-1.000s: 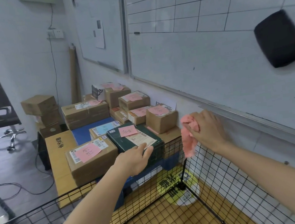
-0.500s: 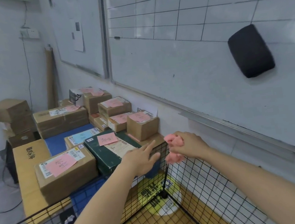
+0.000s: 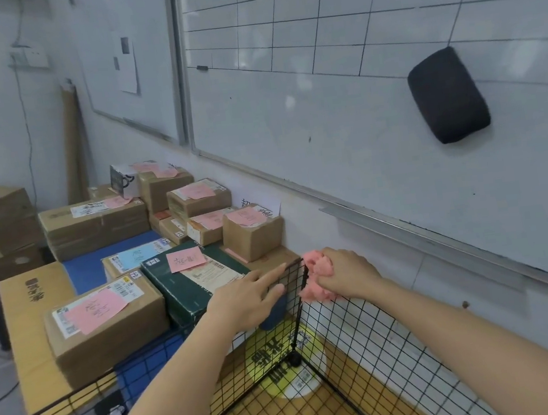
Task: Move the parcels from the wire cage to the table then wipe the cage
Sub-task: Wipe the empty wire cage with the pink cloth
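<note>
Since a second ago: right hand (image 3: 346,276) has dropped from above the corner to the top rail; left hand (image 3: 249,300) has left the green box for the mesh.

Item 1, right hand: fingers curled tight round a pink cloth (image 3: 318,271), pressing it onto the top rim of the wire cage (image 3: 367,330) at its far corner.

Item 2, left hand: released, fingers straight and spread, laid against the upper edge of the cage's far panel, just beside the cloth.

Item 3, parcels (image 3: 202,198): on the table (image 3: 109,258) beyond the cage, most with pink notes. A dark green box (image 3: 186,290) and a brown carton (image 3: 107,324) sit nearest the mesh.

Item 4, cage interior: a yellow floor sticker (image 3: 284,361) shows at the far corner, partly under the panel.

Item 5, wall: whiteboard (image 3: 323,115) ruled in a grid, with a black eraser (image 3: 448,96) stuck to it.
</note>
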### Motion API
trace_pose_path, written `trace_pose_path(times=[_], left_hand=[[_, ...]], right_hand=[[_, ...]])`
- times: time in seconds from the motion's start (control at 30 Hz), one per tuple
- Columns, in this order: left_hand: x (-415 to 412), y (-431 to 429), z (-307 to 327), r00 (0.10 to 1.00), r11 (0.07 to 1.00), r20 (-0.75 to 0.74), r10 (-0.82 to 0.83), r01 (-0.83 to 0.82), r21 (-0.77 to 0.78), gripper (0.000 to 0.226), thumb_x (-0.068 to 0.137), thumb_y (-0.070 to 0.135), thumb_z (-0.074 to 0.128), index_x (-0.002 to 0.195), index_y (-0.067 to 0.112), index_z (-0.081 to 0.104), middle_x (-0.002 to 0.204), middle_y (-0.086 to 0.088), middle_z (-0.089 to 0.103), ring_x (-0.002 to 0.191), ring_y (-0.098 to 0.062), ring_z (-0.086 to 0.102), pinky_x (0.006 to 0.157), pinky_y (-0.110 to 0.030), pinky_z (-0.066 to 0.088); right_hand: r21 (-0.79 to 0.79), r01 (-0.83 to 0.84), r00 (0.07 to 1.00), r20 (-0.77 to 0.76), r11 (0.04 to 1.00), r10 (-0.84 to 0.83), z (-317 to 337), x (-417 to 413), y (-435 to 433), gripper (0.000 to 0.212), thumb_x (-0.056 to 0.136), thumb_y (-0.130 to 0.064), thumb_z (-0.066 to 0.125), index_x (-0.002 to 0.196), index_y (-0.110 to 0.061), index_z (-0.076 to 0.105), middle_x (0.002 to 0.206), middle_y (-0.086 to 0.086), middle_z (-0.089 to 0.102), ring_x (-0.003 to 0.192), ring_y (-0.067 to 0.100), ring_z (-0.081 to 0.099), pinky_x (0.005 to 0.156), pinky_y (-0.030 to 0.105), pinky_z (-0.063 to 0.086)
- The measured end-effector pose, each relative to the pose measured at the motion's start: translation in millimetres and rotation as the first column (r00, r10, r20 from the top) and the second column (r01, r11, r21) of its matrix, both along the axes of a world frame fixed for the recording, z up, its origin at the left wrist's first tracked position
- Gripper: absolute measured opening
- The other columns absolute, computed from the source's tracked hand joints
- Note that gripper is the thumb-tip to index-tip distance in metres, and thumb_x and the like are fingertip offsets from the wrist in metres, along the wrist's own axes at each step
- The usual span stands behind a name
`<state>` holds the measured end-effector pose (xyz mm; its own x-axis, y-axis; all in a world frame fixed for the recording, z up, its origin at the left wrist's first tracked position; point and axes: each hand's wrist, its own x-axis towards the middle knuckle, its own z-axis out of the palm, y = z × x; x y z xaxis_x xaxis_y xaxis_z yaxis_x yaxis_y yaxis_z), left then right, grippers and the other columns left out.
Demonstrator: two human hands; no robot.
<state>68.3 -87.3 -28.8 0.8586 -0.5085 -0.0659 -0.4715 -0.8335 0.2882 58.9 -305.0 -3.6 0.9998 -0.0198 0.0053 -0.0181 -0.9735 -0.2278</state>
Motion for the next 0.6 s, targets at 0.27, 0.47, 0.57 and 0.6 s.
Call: trace_pose_path(times=[0.27, 0.47, 0.57, 0.6], left_hand=[[1, 0, -1, 0.999, 1.000, 0.033, -0.021, 0.021, 0.011, 0.052, 0.095, 0.063, 0.013, 0.145, 0.055, -0.001, 0.155, 0.001, 0.027, 0.137, -0.025, 0.036, 0.104, -0.046, 0.040], [2, 1, -3, 0.997, 0.999, 0.068, -0.033, 0.031, 0.030, 0.053, 0.094, 0.064, 0.012, 0.145, 0.056, -0.002, 0.151, -0.003, 0.035, 0.132, -0.028, 0.043, 0.100, -0.047, 0.043], [3, 1, -3, 0.996, 0.998, 0.076, -0.038, 0.035, 0.045, 0.057, 0.091, 0.070, 0.012, 0.144, 0.057, -0.004, 0.150, -0.003, 0.036, 0.130, -0.029, 0.045, 0.099, -0.047, 0.045], [2, 1, -2, 0.996, 0.998, 0.076, -0.041, 0.036, 0.054, 0.060, 0.088, 0.073, 0.013, 0.143, 0.058, -0.005, 0.151, -0.003, 0.035, 0.130, -0.029, 0.045, 0.098, -0.047, 0.046]], right_hand=[[-0.036, 0.094, 0.995, -0.042, 0.995, -0.095, 7, -21, 1, 0.030, 0.083, -0.026, 0.054, 0.112, -0.020, 0.053, 0.099, -0.001, 0.059, 0.083, 0.017, 0.059, 0.061, 0.027, 0.048], [0.037, 0.116, 0.989, -0.101, 0.993, -0.112, 6, -37, -5, 0.015, 0.069, -0.021, 0.055, 0.081, -0.029, 0.055, 0.086, -0.010, 0.069, 0.056, 0.014, 0.068, 0.060, 0.032, 0.059], [0.024, 0.106, 0.992, -0.068, 0.994, -0.104, 4, -37, -5, 0.008, 0.080, -0.035, 0.058, 0.079, -0.028, 0.054, 0.081, -0.012, 0.068, 0.055, 0.008, 0.063, 0.058, 0.026, 0.052], [0.032, 0.087, 0.994, -0.076, 0.996, -0.085, 3, -38, -5, 0.018, 0.079, -0.046, 0.059, 0.076, -0.029, 0.055, 0.084, -0.012, 0.070, 0.055, 0.006, 0.063, 0.060, 0.026, 0.052]])
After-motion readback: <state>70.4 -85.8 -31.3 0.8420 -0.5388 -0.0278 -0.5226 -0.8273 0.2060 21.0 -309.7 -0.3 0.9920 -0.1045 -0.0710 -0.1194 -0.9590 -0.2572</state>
